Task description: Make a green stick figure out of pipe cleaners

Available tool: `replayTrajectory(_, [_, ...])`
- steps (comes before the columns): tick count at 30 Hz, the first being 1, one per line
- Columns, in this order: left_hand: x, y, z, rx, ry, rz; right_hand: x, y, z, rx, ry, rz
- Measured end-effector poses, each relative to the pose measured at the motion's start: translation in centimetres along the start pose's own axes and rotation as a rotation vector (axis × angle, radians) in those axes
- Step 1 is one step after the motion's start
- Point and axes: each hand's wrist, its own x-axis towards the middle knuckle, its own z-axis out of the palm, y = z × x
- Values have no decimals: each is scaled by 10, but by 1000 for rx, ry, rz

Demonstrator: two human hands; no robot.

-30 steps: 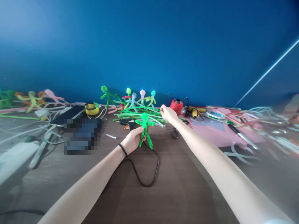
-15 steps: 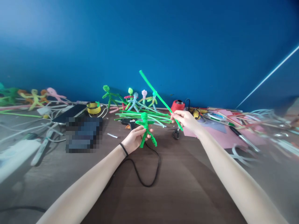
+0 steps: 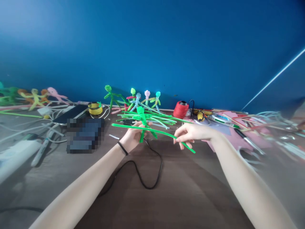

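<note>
My left hand [image 3: 133,136] grips a green pipe-cleaner figure [image 3: 141,112] by its body, head up and legs hanging down. Between the fingers of my right hand [image 3: 187,135] a straight green pipe cleaner [image 3: 158,131] is pinched near its right end. It stretches leftward in front of the figure's legs; whether it touches them I cannot tell. Behind my left hand lies a loose pile of green pipe cleaners [image 3: 164,118], which partly hides a dark tool on the table.
Several coloured pipe-cleaner figures [image 3: 137,101] stand along the blue wall. A red spool [image 3: 180,109] and pink sheets [image 3: 240,140] lie to the right. On the left are a yellow tape roll [image 3: 95,109], a phone [image 3: 71,114] and cables. A black cord [image 3: 152,188] curves across the table.
My right hand has moved down and slightly right, swinging the pipe cleaner from a steep slant to nearly level across the figure. The figure in my left hand has shifted slightly up and left.
</note>
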Motion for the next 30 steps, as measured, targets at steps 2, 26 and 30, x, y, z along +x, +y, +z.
replayTrajectory(2, [1, 6, -2, -7, 11, 19, 0, 5, -3, -38, -40, 92])
replayTrajectory(26, [-5, -6, 23, 161, -38, 74, 39, -11, 46, -152, 324, -227])
replayTrajectory(30, [-5, -6, 26, 160, -45, 78, 41, -14, 51, -55, 335, -246])
